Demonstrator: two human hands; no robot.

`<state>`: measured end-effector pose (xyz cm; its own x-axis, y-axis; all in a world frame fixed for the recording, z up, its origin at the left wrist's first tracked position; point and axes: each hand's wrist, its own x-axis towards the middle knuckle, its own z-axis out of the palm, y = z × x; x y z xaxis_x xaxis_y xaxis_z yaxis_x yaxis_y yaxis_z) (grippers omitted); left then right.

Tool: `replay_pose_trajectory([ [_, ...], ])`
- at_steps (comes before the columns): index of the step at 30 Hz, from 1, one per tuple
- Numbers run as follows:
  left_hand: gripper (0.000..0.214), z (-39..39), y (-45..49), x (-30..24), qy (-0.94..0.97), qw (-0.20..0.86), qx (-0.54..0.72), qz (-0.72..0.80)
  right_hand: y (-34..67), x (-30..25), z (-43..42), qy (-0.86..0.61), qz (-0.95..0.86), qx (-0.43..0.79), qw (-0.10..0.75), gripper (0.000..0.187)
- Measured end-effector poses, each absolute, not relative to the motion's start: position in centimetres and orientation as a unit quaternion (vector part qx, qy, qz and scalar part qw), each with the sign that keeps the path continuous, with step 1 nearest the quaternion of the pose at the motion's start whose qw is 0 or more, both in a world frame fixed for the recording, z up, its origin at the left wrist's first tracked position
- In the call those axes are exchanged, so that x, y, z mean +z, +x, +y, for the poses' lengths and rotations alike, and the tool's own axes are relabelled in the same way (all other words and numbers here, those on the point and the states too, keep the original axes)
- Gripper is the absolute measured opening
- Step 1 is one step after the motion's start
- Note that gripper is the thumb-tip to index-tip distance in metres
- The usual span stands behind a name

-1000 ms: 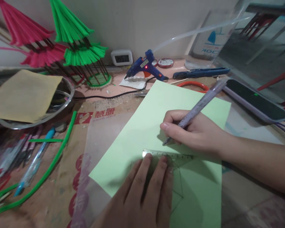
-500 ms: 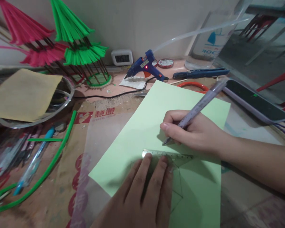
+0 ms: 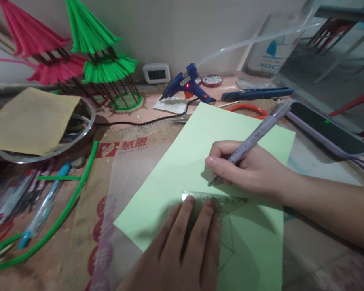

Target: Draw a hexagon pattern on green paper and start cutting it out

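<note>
A light green sheet of paper (image 3: 170, 173) lies aslant before me, with thin pencil-like lines of an angular figure on it. My left hand (image 3: 182, 246) rests on the sheet, fingers stretched out, its fingertips pressing a clear ruler (image 3: 221, 198) flat against the paper. The palm hides part of the drawing and the ruler's lower edge. A purple pen (image 3: 251, 135) is pinched in my right hand (image 3: 245, 165), tilted up to the right. Its tip is just above the ruler; whether it touches the paper I cannot tell.
Behind the paper are a blue glue gun (image 3: 182, 83) with a lit red light, a white digital clock (image 3: 156, 73) and a blue cutter (image 3: 257, 93). A phone (image 3: 330, 129) lies right. Pink (image 3: 36, 32) and green (image 3: 92, 32) tiered models, a bowl (image 3: 89, 131) and pens (image 3: 45, 206) fill the left.
</note>
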<state>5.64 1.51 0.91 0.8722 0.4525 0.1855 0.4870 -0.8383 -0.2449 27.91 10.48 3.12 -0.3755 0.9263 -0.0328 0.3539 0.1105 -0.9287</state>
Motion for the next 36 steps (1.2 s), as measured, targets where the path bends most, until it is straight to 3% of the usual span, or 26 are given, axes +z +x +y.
replay_pose_trajectory([
  [26,0.049,1.86,5.85,0.64,-0.956,0.156,-0.068,-0.237,28.21,2.85,9.80,-0.426,-0.722,0.467,0.282,0.033],
  [36,0.045,1.33,6.26,-0.03,-0.948,0.145,-0.103,-0.266,27.36,3.34,10.10,-0.432,-0.706,0.502,0.250,0.011],
])
